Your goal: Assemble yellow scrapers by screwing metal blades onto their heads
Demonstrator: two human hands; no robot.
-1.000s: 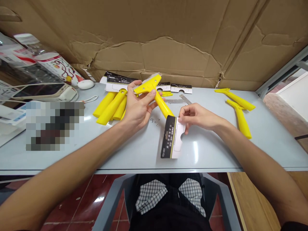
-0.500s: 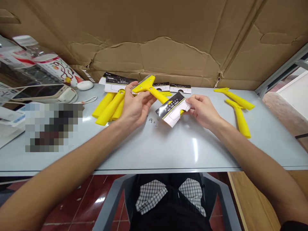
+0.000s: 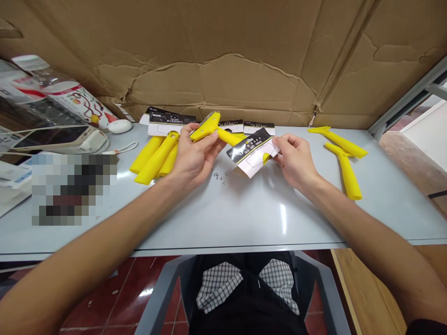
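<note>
My left hand (image 3: 195,156) is closed around the head of a yellow scraper (image 3: 210,126), which carries a metal strip along its edge. Its handle slants down to the right, behind a black-and-white cardboard sleeve (image 3: 252,153). My right hand (image 3: 294,158) pinches the right edge of that sleeve; a bit of yellow shows through the cutout. Small metal nuts or screws (image 3: 217,177) lie on the table just below. Several yellow scrapers with card sleeves (image 3: 153,160) are piled left of my left hand. Two bare yellow handles (image 3: 347,172) lie at the right.
Plastic bottles (image 3: 75,95), a phone (image 3: 57,135) and a white oval object (image 3: 119,126) crowd the left side of the table (image 3: 223,223). Two more sleeves (image 3: 259,128) lie behind my hands. A cardboard wall (image 3: 223,79) stands along the back; a blurred-out patch covers something at left.
The scraper has tilted a little in my left hand. The sleeve has turned flatter and shifted slightly up along the handle, with my right hand still holding its edge.
</note>
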